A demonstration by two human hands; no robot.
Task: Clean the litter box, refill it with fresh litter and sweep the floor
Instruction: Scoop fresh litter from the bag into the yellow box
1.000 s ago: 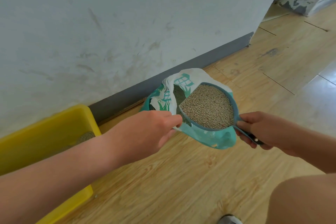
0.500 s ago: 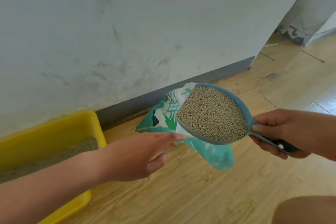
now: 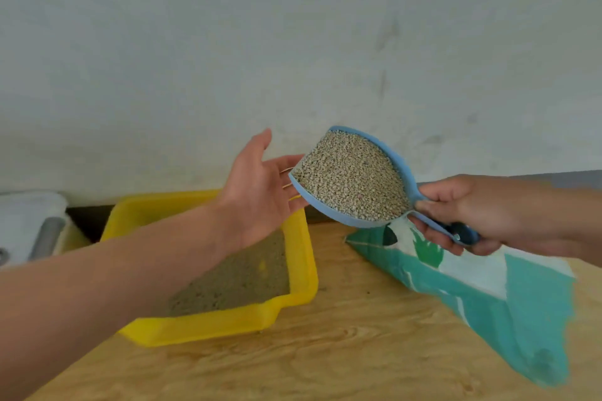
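The wall (image 3: 293, 42) is pale and scuffed and fills the upper half of the view. The wood-grain floor (image 3: 358, 352) fills the lower part.

The litter bag (image 3: 488, 296), teal and white, lies on the floor at the right, with its upper end under the right hand.

The litter box (image 3: 301, 277) is a yellow tray. It stands on the floor against the wall, just left of the bag, and holds a layer of old litter (image 3: 241, 280).

The left hand (image 3: 257, 195) is released. Its palm is turned toward the scoop and its fingers are straight, above the far right corner of the box. Contact with the scoop lip cannot be determined.

The right hand (image 3: 472, 208) grasps the handle of the scoop (image 3: 405, 171). The scoop is blue and held in the air above the gap between box and bag, with its lip next to the left palm.

Fresh litter (image 3: 351, 176) fills the scoop to the rim.
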